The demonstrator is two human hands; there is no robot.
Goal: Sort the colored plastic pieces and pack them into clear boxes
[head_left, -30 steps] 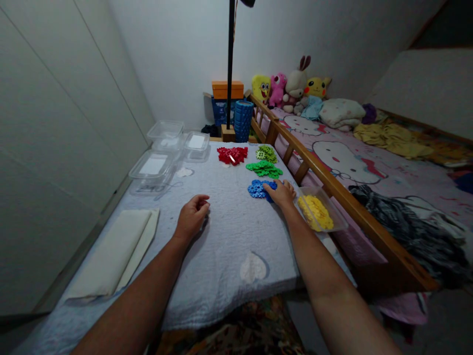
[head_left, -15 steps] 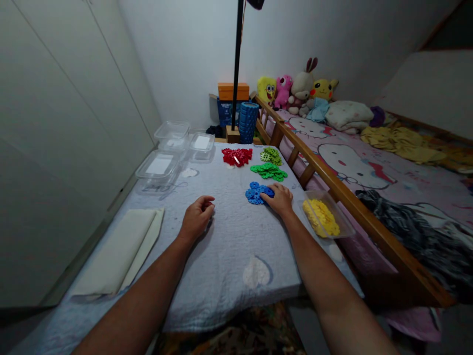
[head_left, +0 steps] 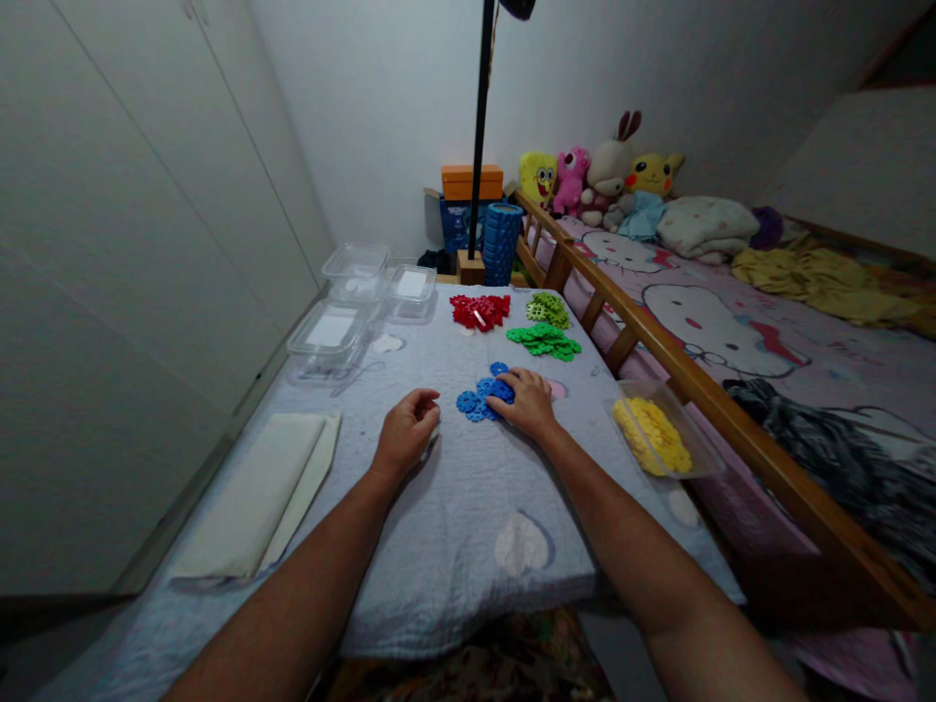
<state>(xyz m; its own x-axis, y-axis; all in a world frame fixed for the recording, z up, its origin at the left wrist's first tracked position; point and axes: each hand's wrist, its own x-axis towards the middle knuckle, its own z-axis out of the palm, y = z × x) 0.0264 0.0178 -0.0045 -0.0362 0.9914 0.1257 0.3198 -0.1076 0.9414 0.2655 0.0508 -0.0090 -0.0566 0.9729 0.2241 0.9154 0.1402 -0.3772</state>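
Observation:
My right hand [head_left: 527,401] lies over a small pile of blue snowflake discs [head_left: 479,398], its fingers curved round part of the pile. Some of those discs are hidden under the fingers; others stick out to the left, and one lies just beyond the fingertips. To the left, apart from the pile, my left hand [head_left: 408,429] rests on the cloth with its fingers curled in and nothing visible in them. Beyond the right hand lie a green disc pile [head_left: 545,340], a yellow-green pile [head_left: 548,309] of square pieces and a red pile [head_left: 481,311].
Yellow discs [head_left: 650,436] fill a clear box [head_left: 706,453] at the table's right edge, beside the wooden bed rail [head_left: 658,353]. Clear lidded containers [head_left: 327,330] stand at the back left. A folded pale cloth [head_left: 253,497] lies left. A black pole [head_left: 479,136] rises behind the table.
My right hand has moved left and slightly nearer, and the blue discs have shifted with it across the cloth. My left hand keeps its curled pose. The view has turned slightly left.

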